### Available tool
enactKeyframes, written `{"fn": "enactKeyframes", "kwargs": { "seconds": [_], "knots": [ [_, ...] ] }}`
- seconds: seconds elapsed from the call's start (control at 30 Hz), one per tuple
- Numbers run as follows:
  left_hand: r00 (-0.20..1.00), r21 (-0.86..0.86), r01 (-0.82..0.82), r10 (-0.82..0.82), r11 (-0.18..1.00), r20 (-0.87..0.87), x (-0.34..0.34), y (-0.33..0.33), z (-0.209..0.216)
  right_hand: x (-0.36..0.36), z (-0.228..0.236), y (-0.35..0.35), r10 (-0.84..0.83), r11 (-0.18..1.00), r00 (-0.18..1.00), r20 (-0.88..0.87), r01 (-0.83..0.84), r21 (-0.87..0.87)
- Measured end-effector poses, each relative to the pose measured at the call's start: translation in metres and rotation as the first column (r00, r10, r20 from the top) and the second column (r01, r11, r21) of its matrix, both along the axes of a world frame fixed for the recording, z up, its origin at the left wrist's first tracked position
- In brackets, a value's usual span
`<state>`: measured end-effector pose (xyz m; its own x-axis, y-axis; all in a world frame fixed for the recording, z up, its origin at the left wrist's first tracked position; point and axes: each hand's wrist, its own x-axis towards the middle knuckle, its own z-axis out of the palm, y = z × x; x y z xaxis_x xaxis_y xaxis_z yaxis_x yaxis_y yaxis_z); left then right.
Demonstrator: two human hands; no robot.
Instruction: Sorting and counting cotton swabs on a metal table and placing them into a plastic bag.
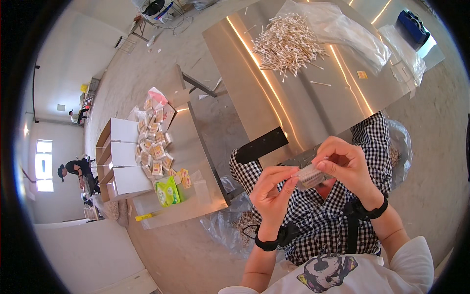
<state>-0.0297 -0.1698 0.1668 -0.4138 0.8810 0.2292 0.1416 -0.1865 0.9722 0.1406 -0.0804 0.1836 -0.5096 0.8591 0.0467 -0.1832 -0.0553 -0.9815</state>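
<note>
Overhead, so to speak, a steel table fills the upper middle of the frame, with a heap of cotton swabs at its top and a clear plastic bag just beside the heap on the right. At centre left a second steel surface carries a scatter of small filled packets, with white cardboard boxes alongside on the left. Lower centre right, the right hand and the left hand meet over a checked lap. Both are closed on a small clear packet of swabs, the right hand's thumb and fingers pinching its right end, the left hand's fingertips gripping its left edge.
</note>
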Motion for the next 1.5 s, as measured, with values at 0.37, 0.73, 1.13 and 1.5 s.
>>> {"fn": "enactKeyframes", "kwargs": {
  "seconds": [0.37,0.73,1.13,1.5],
  "knots": [
    [0.991,0.125,-0.063,0.077,0.99,-0.111,0.003,0.0,0.001,0.002,0.002,-0.001,0.029,0.998,0.999,0.037,-0.027,-0.059],
    [0.995,0.077,-0.034,0.026,0.996,0.093,0.013,0.003,0.003,-0.005,0.007,0.002,-0.026,0.967,0.978,0.208,-0.028,0.253],
    [0.977,0.036,-0.05,0.057,0.998,-0.207,0.008,0.013,-0.004,-0.009,-0.002,0.0,-0.206,0.819,0.969,0.139,0.093,0.567],
    [0.966,0.092,-0.029,0.051,0.995,-0.255,0.018,0.016,0.013,-0.003,-0.007,0.001,-0.173,0.843,0.984,0.03,0.132,0.521]
  ]
}}
